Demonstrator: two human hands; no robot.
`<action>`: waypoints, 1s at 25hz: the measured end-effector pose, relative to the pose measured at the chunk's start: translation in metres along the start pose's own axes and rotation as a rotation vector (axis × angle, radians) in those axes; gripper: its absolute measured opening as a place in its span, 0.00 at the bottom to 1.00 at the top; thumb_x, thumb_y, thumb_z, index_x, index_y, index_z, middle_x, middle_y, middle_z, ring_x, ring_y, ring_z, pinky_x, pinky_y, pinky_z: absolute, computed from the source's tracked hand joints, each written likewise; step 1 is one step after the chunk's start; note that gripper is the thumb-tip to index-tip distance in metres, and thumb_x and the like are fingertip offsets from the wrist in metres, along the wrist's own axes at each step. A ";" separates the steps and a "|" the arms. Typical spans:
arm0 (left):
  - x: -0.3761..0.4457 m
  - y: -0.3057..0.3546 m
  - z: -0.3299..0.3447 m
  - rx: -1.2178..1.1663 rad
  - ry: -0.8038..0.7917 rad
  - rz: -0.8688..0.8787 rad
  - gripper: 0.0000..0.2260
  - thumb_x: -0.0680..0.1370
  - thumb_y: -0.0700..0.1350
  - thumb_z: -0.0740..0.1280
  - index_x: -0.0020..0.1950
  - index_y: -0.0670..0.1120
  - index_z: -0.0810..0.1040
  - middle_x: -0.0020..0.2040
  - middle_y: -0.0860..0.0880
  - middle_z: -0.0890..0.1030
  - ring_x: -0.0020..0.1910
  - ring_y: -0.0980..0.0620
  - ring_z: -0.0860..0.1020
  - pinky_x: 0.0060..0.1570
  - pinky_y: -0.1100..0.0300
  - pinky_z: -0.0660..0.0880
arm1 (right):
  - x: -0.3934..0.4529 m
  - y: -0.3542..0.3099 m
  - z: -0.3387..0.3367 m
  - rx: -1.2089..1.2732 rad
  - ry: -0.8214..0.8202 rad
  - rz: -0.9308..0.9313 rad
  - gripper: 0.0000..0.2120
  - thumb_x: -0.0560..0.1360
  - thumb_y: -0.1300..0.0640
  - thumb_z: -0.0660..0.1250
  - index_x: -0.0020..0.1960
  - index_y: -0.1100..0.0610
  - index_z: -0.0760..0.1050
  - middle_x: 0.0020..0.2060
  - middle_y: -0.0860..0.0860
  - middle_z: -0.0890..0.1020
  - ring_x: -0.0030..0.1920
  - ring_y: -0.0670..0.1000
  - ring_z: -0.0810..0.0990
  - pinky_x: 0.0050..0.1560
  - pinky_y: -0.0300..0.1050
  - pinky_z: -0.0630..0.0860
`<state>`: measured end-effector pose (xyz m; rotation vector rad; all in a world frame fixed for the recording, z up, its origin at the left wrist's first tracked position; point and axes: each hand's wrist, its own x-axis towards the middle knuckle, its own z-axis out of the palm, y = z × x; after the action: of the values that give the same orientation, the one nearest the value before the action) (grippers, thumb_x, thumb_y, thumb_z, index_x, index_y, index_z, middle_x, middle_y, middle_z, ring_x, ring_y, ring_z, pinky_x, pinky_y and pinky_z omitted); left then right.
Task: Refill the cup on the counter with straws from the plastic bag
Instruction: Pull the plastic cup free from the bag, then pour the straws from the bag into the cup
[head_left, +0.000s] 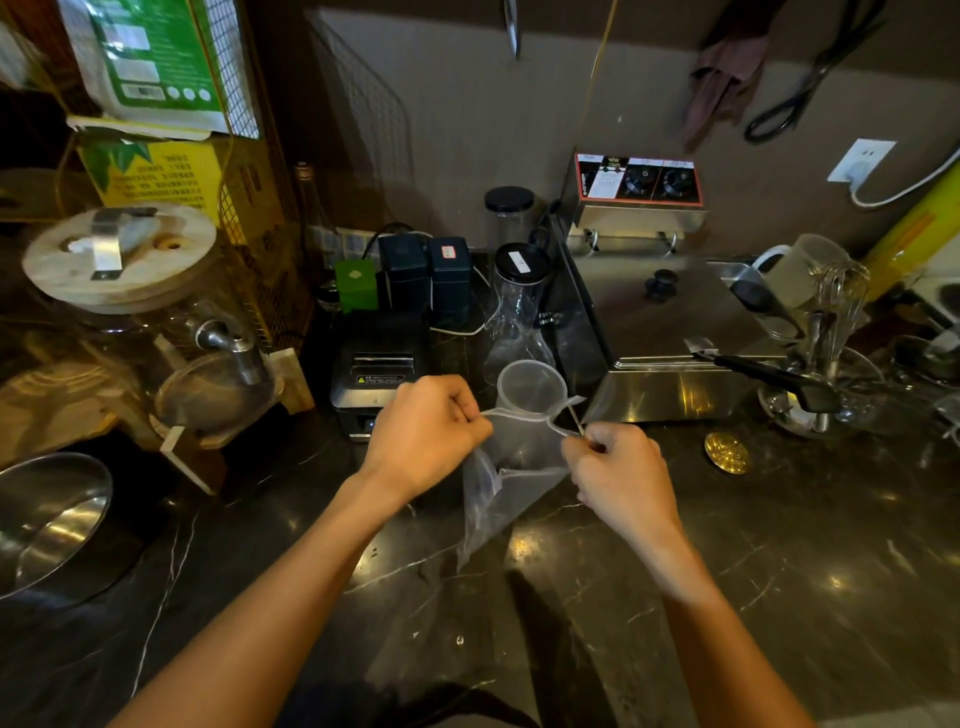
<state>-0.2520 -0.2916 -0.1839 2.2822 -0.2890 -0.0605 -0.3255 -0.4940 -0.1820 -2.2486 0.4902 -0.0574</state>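
Plastic bag mouth pinched by curled fingers.

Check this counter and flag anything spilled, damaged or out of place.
Nothing is spilled or broken. One oddity: the clear plastic bag, pinched at its mouth by the left hand and right hand, looks nearly empty, and the translucent plastic cup behind it holds no visible straws.

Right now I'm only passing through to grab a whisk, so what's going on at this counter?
A person holds a clear plastic bag above the dark marble counter. The left hand grips one side of its mouth and the right hand pinches the other side, pulling it open. A clear plastic cup stands just behind the bag, beside the steel fryer, and looks empty. I cannot make out straws in the bag.
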 end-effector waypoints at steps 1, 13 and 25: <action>0.000 0.000 -0.002 0.006 0.020 0.000 0.05 0.73 0.45 0.73 0.39 0.53 0.80 0.29 0.52 0.82 0.32 0.57 0.81 0.42 0.49 0.83 | -0.001 0.000 -0.001 0.006 0.004 0.014 0.15 0.77 0.52 0.68 0.34 0.57 0.78 0.33 0.59 0.83 0.37 0.59 0.85 0.43 0.62 0.84; 0.008 -0.021 -0.007 0.036 0.063 -0.050 0.09 0.79 0.43 0.69 0.57 0.50 0.83 0.41 0.57 0.84 0.42 0.56 0.84 0.46 0.50 0.84 | -0.011 0.010 -0.010 0.215 -0.088 0.057 0.13 0.79 0.55 0.68 0.40 0.63 0.78 0.27 0.52 0.77 0.30 0.49 0.79 0.37 0.47 0.80; 0.003 -0.026 -0.001 -0.012 -0.087 0.094 0.09 0.83 0.40 0.64 0.60 0.50 0.81 0.45 0.55 0.83 0.42 0.59 0.84 0.39 0.64 0.82 | 0.032 0.087 0.057 0.546 -0.222 0.519 0.22 0.83 0.60 0.66 0.75 0.56 0.68 0.56 0.55 0.80 0.42 0.54 0.86 0.37 0.47 0.84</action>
<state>-0.2445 -0.2747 -0.2018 2.2540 -0.4406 -0.1133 -0.3132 -0.5168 -0.2877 -1.5258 0.8101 0.2893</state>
